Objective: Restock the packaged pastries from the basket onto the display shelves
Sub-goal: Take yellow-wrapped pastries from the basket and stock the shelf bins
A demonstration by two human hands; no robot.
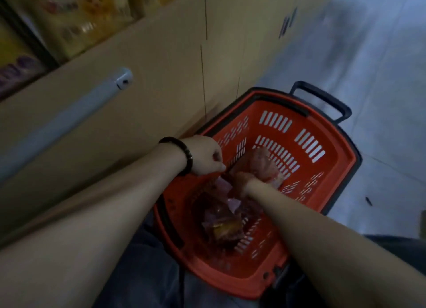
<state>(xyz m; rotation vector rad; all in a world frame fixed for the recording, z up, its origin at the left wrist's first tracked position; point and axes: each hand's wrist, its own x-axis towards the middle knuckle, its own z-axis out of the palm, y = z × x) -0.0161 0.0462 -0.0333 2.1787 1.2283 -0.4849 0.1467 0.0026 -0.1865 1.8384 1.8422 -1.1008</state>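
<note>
One orange-red slotted plastic basket [336, 141] with a black handle stands on the pale floor at lower centre-right. Two bare grips reach into it. The right grip [242, 183] is closed round one crinkled clear packet of pinkish pastry [262, 164] inside the basket. The left grip [205, 155], one black beaded bracelet [187, 155] on its wrist, is curled at the basket's left wall; I cannot tell whether it holds anything. More clear packets [221, 224] lie heaped below, count unclear. Yellow packages [87, 24] on the upper-left shelf carry blurred, unreadable print.
</note>
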